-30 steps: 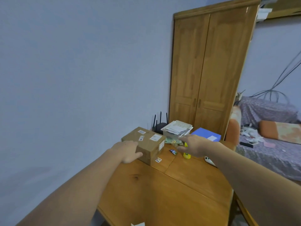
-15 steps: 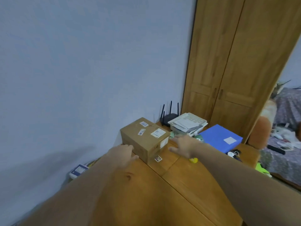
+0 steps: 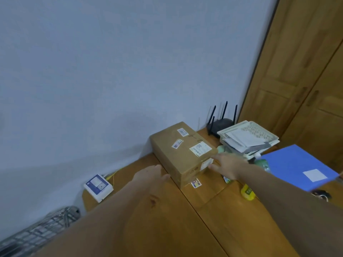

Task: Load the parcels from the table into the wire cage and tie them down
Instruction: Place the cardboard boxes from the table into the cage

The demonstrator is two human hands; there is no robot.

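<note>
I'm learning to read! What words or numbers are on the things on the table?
Cardboard parcel: three white labels and dark handwriting on top, all too blurred to read.
Blue folder: its white label looks blank.
Small white box: print too small to read.
Nothing here reads clearly.

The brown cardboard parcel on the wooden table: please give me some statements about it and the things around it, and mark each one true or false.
1. The brown cardboard parcel lies on the wooden table. True.
2. The left hand and the right hand are at opposite sides of the parcel. True.
3. The parcel is already lifted clear of the table. False: it rests on the tabletop.
4. The blue flat folder lies on top of the parcel. False: it lies apart, to the right of it.
5. A black router with antennas stands behind the parcel, near the wall. True.
6. The metal wire cage already holds the parcel. False: the parcel is on the table.
</note>
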